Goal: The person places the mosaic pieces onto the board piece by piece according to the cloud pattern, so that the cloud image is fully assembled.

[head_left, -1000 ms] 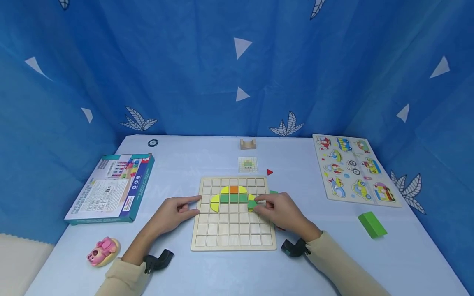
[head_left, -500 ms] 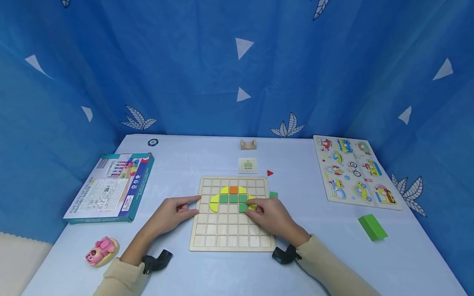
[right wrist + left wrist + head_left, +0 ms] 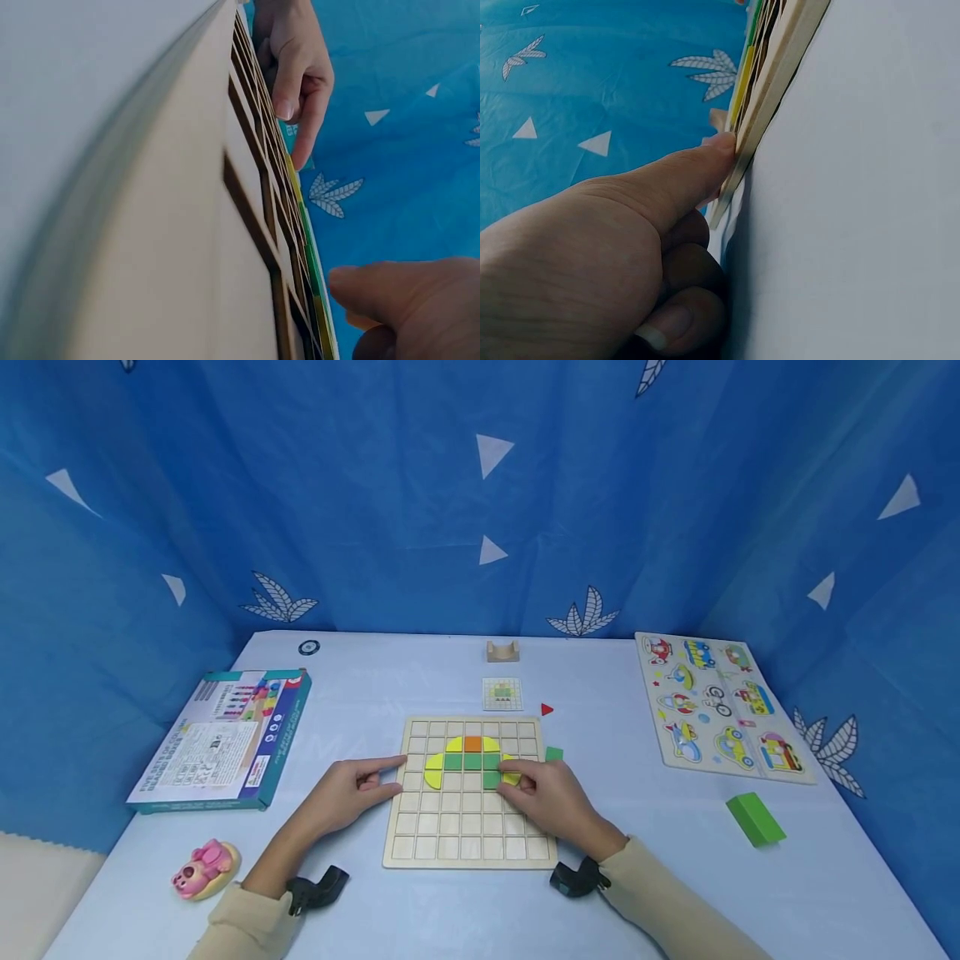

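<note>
A wooden grid board (image 3: 396, 853) lies in the middle of the table. My left hand (image 3: 347, 793) touches its left edge with outstretched forefinger and thumb, the other fingers curled under. My right hand (image 3: 551, 797) pinches a green square tile (image 3: 491, 780) by its right side, low at a cell below the green row. An orange square (image 3: 473, 744) and yellow rounded tiles (image 3: 433, 770) form an arch around that row; the right-hand yellow pieces are partly behind my right fingers. In the right wrist view the right thumb (image 3: 352, 285) is close beside the board's tiles.
Behind the board lie a small pattern card (image 3: 502, 694), a red triangle (image 3: 547, 709) and a wooden holder (image 3: 502, 652). Another green tile (image 3: 554, 753) lies by the right edge. A box (image 3: 217, 743), pink bear figure (image 3: 206, 869), picture puzzle (image 3: 720, 706) and green block (image 3: 754, 819) stand around.
My right hand has moved left with the green tile, from over the yellow pieces to the cell below the green row's right end. My left hand stays at the board's edge.
</note>
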A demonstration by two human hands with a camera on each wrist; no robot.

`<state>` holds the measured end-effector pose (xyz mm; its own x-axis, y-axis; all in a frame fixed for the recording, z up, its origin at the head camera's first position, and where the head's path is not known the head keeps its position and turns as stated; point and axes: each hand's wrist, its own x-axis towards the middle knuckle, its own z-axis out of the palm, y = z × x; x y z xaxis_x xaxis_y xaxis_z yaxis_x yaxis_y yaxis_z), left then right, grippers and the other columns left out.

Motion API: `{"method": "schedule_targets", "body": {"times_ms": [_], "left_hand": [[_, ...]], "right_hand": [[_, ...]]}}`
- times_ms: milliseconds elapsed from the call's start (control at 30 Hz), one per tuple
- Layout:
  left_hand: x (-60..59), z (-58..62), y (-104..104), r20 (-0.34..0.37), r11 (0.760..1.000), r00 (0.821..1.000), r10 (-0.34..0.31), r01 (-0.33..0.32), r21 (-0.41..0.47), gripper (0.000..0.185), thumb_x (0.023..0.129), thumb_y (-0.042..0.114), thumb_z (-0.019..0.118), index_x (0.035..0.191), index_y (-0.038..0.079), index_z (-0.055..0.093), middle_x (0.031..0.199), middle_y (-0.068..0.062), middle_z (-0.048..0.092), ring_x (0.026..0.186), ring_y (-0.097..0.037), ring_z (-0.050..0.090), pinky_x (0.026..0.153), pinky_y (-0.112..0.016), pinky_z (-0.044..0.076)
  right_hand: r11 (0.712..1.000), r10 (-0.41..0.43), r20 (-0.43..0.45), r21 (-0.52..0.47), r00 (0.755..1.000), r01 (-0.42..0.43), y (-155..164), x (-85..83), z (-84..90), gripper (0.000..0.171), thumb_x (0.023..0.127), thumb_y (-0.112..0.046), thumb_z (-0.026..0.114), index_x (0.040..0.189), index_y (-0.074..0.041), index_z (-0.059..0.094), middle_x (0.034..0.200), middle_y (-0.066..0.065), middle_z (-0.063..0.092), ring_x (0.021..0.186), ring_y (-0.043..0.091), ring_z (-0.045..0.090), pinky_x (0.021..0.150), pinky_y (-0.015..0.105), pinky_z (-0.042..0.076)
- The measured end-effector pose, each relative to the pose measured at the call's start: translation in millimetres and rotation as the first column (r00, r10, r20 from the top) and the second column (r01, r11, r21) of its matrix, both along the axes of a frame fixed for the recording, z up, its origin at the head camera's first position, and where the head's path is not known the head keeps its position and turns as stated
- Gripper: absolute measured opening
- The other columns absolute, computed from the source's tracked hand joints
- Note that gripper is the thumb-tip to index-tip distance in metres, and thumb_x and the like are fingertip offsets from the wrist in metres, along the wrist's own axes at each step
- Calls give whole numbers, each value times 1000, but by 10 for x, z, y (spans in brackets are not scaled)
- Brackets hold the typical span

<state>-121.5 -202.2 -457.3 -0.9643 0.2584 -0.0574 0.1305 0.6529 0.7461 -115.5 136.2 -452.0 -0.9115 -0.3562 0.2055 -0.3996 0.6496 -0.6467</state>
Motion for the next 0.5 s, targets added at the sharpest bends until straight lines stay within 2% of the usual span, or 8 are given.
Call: {"method": "schedule_targets", "body": {"times_ms": [200,367,500], "left_hand": [[6,2,-8,7,1000,1000,2,-2,3,46,92,33,78,135,19,70,62,4,45,57,-14,45,54,-27,36],[1,12,2,11,1000,1000,-6,6,2,45,92,32,78,135,21,69,61,4,46,57,-13,46,54,-26,36],[6,15,6,9,1000,1000,-3,3,0,45,92,32,78,135,20,69,61,4,45,56,-13,45,54,-27,36]], "right_hand": [[998,-46,-32,-44,998,45,120,-55,98,27,89,-18,81,115,-11,78,53,-14,34,46,2,31,47,23,27],[993,-108,-70,-58,992,104,382,-146,216,28,88,-15,83,115,-10,78,54,-10,36,46,8,35,45,26,28],[991,-130,-51,-49,990,127,603,-240,237,26,87,-15,83,113,-10,79,54,-7,38,47,13,38,46,27,28]]}}
